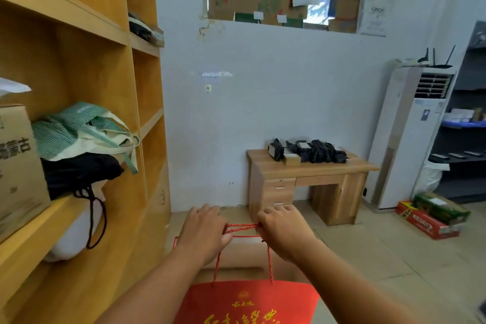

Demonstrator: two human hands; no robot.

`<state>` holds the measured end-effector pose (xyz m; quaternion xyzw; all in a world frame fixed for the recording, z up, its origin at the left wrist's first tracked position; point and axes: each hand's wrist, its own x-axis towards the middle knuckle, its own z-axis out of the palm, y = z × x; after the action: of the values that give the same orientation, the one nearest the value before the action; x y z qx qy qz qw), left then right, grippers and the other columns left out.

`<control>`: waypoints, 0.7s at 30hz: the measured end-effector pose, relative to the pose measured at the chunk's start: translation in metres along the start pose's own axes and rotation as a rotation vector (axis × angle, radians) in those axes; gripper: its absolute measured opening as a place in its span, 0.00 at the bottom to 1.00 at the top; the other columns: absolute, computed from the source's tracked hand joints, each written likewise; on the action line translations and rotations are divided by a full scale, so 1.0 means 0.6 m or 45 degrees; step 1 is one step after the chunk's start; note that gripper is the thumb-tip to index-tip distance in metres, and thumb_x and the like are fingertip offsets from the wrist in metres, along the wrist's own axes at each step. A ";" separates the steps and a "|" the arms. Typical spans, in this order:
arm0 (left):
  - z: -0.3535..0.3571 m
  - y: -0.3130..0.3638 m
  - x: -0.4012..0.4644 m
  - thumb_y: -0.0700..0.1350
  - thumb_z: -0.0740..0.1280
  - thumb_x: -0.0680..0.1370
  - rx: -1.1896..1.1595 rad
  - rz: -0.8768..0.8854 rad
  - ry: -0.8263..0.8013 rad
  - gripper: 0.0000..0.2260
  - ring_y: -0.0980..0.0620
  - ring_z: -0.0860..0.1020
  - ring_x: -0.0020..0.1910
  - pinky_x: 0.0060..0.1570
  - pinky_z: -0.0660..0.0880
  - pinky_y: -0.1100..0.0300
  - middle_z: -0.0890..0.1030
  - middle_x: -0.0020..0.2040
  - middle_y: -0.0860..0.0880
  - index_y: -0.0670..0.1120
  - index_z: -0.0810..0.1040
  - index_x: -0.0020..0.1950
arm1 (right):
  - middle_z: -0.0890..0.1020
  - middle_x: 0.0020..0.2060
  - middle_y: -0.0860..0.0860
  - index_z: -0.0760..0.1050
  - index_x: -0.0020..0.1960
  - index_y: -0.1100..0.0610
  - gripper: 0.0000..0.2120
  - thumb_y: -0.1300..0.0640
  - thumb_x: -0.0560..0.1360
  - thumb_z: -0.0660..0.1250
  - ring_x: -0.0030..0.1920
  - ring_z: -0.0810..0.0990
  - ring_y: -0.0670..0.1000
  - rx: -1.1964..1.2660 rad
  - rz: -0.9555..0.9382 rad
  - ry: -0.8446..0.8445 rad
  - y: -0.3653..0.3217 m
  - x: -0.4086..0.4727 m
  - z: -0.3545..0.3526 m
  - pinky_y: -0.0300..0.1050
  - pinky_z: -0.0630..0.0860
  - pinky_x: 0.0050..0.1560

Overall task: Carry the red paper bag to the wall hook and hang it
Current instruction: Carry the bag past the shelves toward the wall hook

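Both hands are closing around the twisted red cord handles (pixel 243 227) of the red paper bag (pixel 247 302): the left hand (pixel 203 231) is gripping the left end and the right hand (pixel 282 231) the right end, pulling the cords taut between them. Fingertips are curling away from the camera, so exactly how they are pinching the cord is hard to make out. Hanging low and near, just below the hands, the bag is being cut off by the bottom edge; only its upper part is showing, with gold lettering too clipped to read. Its far rim is peeking out as a thin red line behind the hands.

On the white far wall, a small pale wall hook (pixel 208 88) is sitting well above the hands; its shape is blurred. To the left, tall wooden shelves (pixel 79 47) are holding a striped cloth bag (pixel 79 131). Farther right, a small wooden bench (pixel 307 181) is carrying dark wrapped items whose nature is unclear.
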<state>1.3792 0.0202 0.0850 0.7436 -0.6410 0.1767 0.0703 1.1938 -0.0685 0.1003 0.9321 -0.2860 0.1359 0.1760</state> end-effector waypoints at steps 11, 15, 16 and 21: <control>0.128 -0.089 0.299 0.61 0.64 0.78 0.085 -0.055 -0.025 0.14 0.49 0.74 0.51 0.53 0.69 0.51 0.79 0.47 0.52 0.53 0.82 0.49 | 0.80 0.50 0.53 0.74 0.57 0.54 0.11 0.49 0.82 0.58 0.50 0.79 0.58 0.053 -0.040 -0.024 0.157 0.271 0.176 0.55 0.74 0.50; 0.158 -0.116 0.407 0.60 0.65 0.78 0.090 -0.068 0.016 0.13 0.48 0.74 0.52 0.54 0.68 0.52 0.80 0.47 0.53 0.53 0.82 0.49 | 0.80 0.49 0.53 0.73 0.55 0.54 0.10 0.50 0.82 0.58 0.49 0.78 0.59 0.039 -0.048 -0.006 0.225 0.375 0.225 0.55 0.74 0.49; 0.166 -0.123 0.430 0.60 0.65 0.78 0.086 -0.072 0.022 0.13 0.49 0.74 0.51 0.54 0.69 0.52 0.80 0.46 0.53 0.53 0.83 0.49 | 0.80 0.49 0.53 0.73 0.55 0.54 0.10 0.50 0.82 0.57 0.49 0.78 0.59 0.038 -0.047 -0.008 0.237 0.396 0.236 0.55 0.73 0.49; 0.223 -0.172 0.548 0.58 0.66 0.79 0.071 -0.099 0.045 0.11 0.50 0.74 0.47 0.51 0.68 0.53 0.80 0.43 0.53 0.53 0.84 0.47 | 0.79 0.51 0.53 0.72 0.56 0.55 0.07 0.53 0.82 0.58 0.50 0.78 0.58 0.054 -0.083 -0.046 0.287 0.514 0.301 0.55 0.73 0.50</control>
<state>1.5414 -0.3118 0.0894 0.7665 -0.6050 0.2047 0.0678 1.3682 -0.4247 0.0896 0.9468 -0.2556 0.1191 0.1552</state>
